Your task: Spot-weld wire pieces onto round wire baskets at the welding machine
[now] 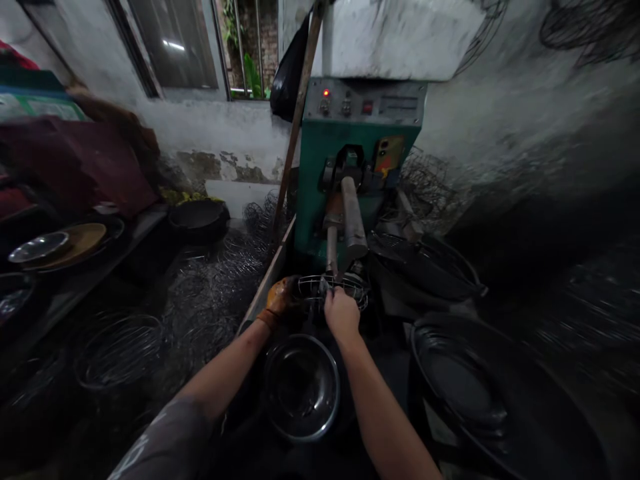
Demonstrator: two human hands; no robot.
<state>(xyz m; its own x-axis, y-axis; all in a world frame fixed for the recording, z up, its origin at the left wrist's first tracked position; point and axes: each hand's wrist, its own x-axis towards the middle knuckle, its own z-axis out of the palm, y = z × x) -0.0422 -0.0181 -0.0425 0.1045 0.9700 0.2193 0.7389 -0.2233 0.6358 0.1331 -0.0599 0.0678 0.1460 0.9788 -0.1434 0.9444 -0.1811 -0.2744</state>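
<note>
A round wire frame point(307, 287) is held under the arms of a green spot-welding machine point(313, 193). My left hand point(280, 298), in an orange and dark glove, grips its left side. Bare and closed, my right hand point(342, 312) is at the near side of the frame, just below the lower electrode point(332, 250). Its fingertips are partly hidden, and whether they pinch the frame or a small piece against it I cannot tell. Below both hands stands a shiny metal bowl point(302, 388); what lies in it is too dark to name.
Piled wire pieces point(210, 287) lie to the left. Dark wide pans point(455, 380) and another basin point(425, 263) stand at the right. A wooden pole point(296, 113) leans beside the machine. Plates point(75, 243) rest on a bench at the far left.
</note>
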